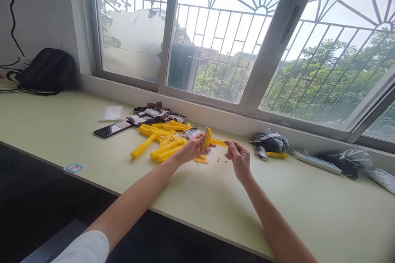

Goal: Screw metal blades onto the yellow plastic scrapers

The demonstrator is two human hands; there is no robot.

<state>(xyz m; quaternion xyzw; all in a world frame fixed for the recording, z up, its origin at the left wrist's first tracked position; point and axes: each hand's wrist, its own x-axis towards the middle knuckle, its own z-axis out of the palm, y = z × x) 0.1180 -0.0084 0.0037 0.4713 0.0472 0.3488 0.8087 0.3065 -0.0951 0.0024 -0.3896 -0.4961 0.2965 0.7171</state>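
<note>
My left hand point(194, 148) is closed around the wide head of a yellow plastic scraper point(207, 139), held just above the table. The scraper's narrower yellow part points right, towards my right hand point(237, 157). Pinched between my right thumb and fingers is a thin dark rod point(220, 140), perhaps a hex key or screwdriver; its tip reaches the scraper's head. Below the hands, several small metal pieces point(219, 159) lie on the table. Close by on the left is a pile of yellow scraper handles point(166, 148), with a flat yellow piece point(201, 160) beneath my left hand.
Dark packets point(152, 111) lie behind the pile, with a phone point(112, 128) and a clear case point(111, 113) to their left. Bagged dark items point(271, 141) and a white power strip point(316, 161) line the window side. A black bag point(47, 70) sits far left.
</note>
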